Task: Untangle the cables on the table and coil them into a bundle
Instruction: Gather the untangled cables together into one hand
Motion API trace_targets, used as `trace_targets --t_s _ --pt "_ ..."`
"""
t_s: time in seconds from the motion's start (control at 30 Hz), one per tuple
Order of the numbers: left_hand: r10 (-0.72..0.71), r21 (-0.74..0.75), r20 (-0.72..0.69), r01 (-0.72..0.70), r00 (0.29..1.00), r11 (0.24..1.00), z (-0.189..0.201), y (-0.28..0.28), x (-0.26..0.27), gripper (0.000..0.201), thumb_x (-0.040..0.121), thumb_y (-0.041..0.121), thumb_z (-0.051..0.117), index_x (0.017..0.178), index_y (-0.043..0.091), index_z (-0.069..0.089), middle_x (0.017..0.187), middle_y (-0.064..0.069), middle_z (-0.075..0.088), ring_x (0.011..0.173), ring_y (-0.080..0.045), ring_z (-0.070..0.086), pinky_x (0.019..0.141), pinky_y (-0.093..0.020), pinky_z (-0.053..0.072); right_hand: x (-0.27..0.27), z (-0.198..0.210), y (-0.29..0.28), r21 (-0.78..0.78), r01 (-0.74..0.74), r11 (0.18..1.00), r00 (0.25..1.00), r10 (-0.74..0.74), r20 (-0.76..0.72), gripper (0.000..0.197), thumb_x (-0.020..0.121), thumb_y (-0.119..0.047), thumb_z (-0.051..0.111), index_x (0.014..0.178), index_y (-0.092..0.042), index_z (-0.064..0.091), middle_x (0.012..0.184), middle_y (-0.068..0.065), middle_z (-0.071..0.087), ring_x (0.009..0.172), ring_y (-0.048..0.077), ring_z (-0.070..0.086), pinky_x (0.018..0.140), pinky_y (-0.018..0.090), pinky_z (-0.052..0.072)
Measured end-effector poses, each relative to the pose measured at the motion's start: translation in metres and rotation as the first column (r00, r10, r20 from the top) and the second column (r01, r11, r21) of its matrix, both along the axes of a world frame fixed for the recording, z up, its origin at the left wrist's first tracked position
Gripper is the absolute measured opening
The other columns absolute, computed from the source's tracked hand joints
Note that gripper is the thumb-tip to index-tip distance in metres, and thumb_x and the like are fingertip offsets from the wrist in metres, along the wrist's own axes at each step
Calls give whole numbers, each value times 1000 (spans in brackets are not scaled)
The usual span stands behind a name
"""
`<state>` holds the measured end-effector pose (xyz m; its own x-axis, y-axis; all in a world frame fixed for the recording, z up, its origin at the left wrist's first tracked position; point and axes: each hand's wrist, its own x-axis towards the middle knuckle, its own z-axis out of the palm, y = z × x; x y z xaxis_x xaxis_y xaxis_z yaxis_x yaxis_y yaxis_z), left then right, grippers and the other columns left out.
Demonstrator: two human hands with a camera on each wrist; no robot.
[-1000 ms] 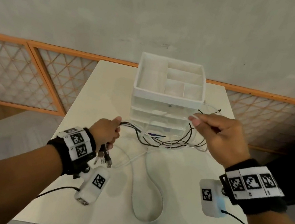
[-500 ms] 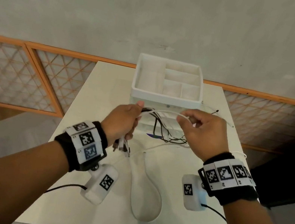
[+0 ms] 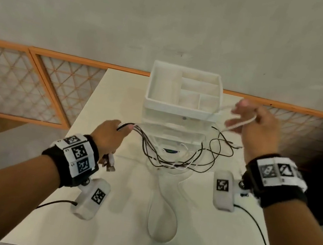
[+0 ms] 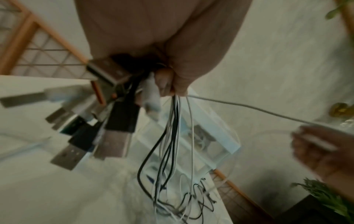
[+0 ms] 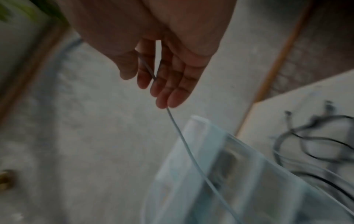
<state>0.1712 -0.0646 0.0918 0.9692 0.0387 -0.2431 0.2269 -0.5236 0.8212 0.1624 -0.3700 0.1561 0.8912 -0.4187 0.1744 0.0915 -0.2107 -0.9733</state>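
My left hand point(image 3: 126, 127) grips a bundle of black and white cables point(image 3: 171, 161) above the table. Their USB plugs point(image 3: 109, 164) hang below the fist and show large in the left wrist view point(image 4: 118, 121). The strands sag in a tangle towards the right. My right hand point(image 3: 241, 115) is raised beside the organizer's right corner and is blurred. A single white cable point(image 5: 184, 141) runs between its nearly straight fingers point(image 5: 162, 91). That cable stretches taut point(image 4: 249, 107) back to my left hand point(image 4: 166, 84). A white cable loop point(image 3: 162, 219) lies on the table.
A white drawer organizer point(image 3: 179, 112) with open top compartments stands at the back middle of the white table point(image 3: 113, 96). An orange lattice railing point(image 3: 33, 82) runs behind and to the left. The table's front edge is near the bottom of the head view.
My right hand swung from beside the left hand out to the right and up, drawing the white cable out of the bundle. My left hand dropped slightly with the bundle.
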Motion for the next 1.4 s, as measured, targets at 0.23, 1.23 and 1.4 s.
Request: trace_targets --t_s 0.23,1.23,1.4 --pt "133 10 -23 -132 991 991 -16 2 12 46 98 48 46 71 12 39 64 -7 42 59 -29 44 69 -46 44 17 34 0 -237 39 971 978 12 209 26 84 -54 68 102 -37 58 115 0 67 78 24 64 77 51 59" --pt "-59 -325 67 78 996 943 38 -10 8 30 97 29 58 81 4 58 47 8 34 42 -12 30 48 -28 33 10 -78 -41 -470 -604 644 704 155 -693 74 81 -9 67 143 -38 40 145 -5 52 106 18 64 92 25 45" --pt "-265 -216 64 273 962 937 60 -39 -1 53 98 51 44 87 5 66 49 9 34 44 -11 29 47 -24 31 -13 -48 40 -304 -575 760 803 453 -387 95 70 -46 85 143 -58 25 72 -6 64 58 5 58 66 19 52"
